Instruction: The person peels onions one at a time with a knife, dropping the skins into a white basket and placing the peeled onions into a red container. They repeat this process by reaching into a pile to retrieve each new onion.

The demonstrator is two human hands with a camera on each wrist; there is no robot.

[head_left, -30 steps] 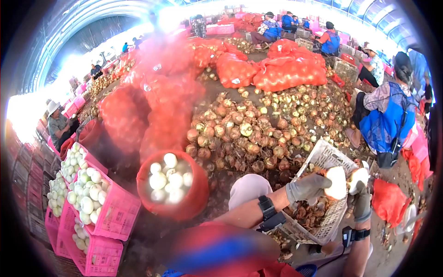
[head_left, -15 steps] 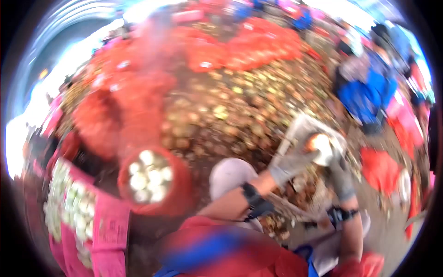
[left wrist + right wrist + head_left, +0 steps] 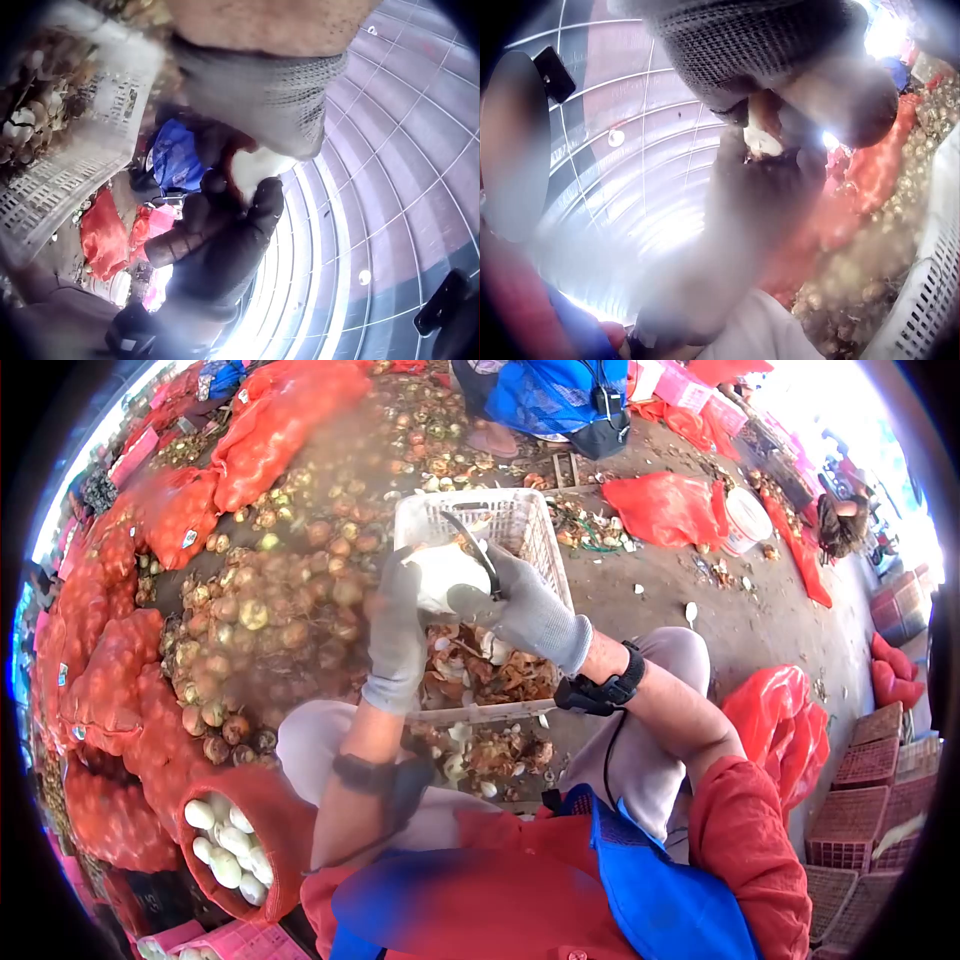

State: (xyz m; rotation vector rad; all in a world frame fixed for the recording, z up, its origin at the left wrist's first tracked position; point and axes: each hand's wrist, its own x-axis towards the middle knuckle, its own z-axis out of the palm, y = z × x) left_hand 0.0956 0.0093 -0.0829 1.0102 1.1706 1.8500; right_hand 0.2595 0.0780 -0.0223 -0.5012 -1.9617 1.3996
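Observation:
Between both grey-gloved hands is a peeled white onion (image 3: 445,575), held over a white plastic crate. My left hand (image 3: 395,630) grips it from the left side. My right hand (image 3: 530,610) holds a knife (image 3: 478,550) with a dark curved blade, which lies across the onion's right side, and its thumb rests against the onion. In the left wrist view the onion (image 3: 259,169) shows pale flesh with a reddish-brown edge between the two hands. The right wrist view shows only a small part of the onion (image 3: 763,139); gloves hide the rest.
Onion skins (image 3: 490,665) lie in the crate (image 3: 550,550) ahead of my knees. A red bucket (image 3: 275,830) of peeled onions stands at lower left. Unpeeled onions (image 3: 260,620) and red net sacks (image 3: 110,680) spread leftward. A white bucket (image 3: 745,520) and another person (image 3: 560,400) are beyond.
The head view has swung right and down. The hands, earlier with separate pale onions in sight, now meet around one onion, and the knife blade has come into clear view.

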